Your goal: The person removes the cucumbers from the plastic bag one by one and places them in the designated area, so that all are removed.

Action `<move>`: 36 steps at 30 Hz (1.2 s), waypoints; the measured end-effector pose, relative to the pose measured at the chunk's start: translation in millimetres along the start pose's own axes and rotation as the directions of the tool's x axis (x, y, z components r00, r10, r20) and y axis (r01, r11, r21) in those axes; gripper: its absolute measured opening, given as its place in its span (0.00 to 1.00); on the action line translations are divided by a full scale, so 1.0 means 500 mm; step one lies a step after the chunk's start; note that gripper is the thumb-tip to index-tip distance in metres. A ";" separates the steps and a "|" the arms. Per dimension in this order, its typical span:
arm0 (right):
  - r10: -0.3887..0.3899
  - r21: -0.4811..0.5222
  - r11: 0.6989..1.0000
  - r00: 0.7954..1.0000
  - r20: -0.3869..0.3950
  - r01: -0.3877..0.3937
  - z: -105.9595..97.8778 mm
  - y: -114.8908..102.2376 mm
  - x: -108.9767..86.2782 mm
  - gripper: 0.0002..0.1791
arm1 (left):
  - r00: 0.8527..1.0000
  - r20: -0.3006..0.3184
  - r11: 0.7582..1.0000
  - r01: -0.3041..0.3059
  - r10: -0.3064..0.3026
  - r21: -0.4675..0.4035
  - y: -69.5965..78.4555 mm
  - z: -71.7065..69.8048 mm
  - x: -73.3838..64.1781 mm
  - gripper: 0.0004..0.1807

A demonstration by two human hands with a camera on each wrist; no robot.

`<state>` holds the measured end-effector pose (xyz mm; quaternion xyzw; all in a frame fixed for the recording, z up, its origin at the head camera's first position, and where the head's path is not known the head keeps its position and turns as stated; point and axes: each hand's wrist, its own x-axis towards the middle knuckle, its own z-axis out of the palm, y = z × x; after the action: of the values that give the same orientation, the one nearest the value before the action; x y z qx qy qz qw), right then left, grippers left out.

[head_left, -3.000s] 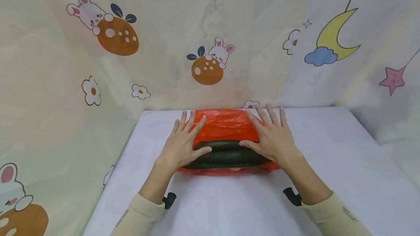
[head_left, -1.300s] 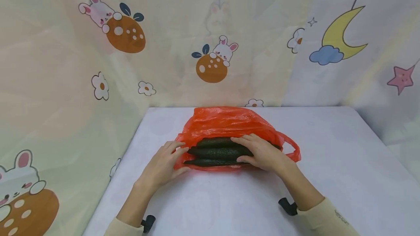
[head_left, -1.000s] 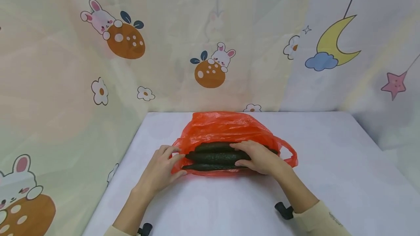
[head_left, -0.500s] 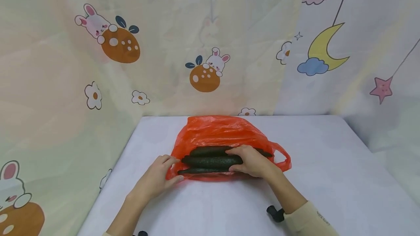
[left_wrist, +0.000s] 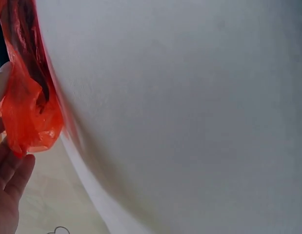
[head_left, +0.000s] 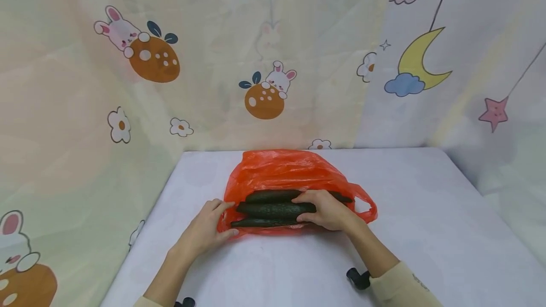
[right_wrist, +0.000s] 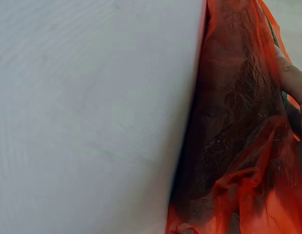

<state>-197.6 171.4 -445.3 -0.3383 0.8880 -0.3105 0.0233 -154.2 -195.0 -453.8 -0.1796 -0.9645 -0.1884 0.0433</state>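
A red plastic bag [head_left: 286, 167] lies on the white table with several dark green cucumbers [head_left: 270, 210] showing through its opening. My right hand [head_left: 327, 210] grips the middle cucumber near its right part, thumb in front and fingers over the back. That thumb [right_wrist: 291, 78] also shows in the right wrist view, above the bag's red film. At the bag's left end my left hand [head_left: 204, 229] has its thumb and fingers spread around the edge. The left wrist view shows straight fingertips [left_wrist: 25, 168] against the crumpled plastic. The cucumbers' right ends are partly hidden by my right hand.
The bag's loop handle [head_left: 366, 207] sticks out to the right. Behind the white table [head_left: 290, 269] hangs a printed cloth backdrop [head_left: 213, 84] with rabbits and a moon. A black wrist mount [head_left: 358, 278] juts out beside the right sleeve.
Three seconds ago both hands were spread over the bag. Since then the right hand has closed on the cucumber and the left has moved to the bag's left end. The last half second shows little motion.
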 end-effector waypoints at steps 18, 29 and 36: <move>-0.021 0.096 0.995 0.999 -0.027 0.023 -0.046 -0.022 -0.007 0.25 | 0.994 -0.037 0.993 0.105 -0.107 -0.054 0.002 0.002 0.003 0.47; -0.018 0.166 0.985 0.994 -0.104 0.036 -0.085 -0.034 -0.006 0.24 | 0.998 -0.063 0.999 0.029 -0.030 -0.017 0.010 -0.016 0.008 0.25; -0.025 0.227 0.972 0.991 -0.132 0.055 -0.106 -0.056 0.006 0.23 | 0.993 0.068 0.994 0.103 -0.100 -0.047 0.017 -0.023 0.002 0.23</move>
<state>-196.6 181.8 -386.3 -0.3304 0.8388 -0.4327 -0.0009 -151.9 -192.0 -439.9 -0.1374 -0.9683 -0.2088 -0.0025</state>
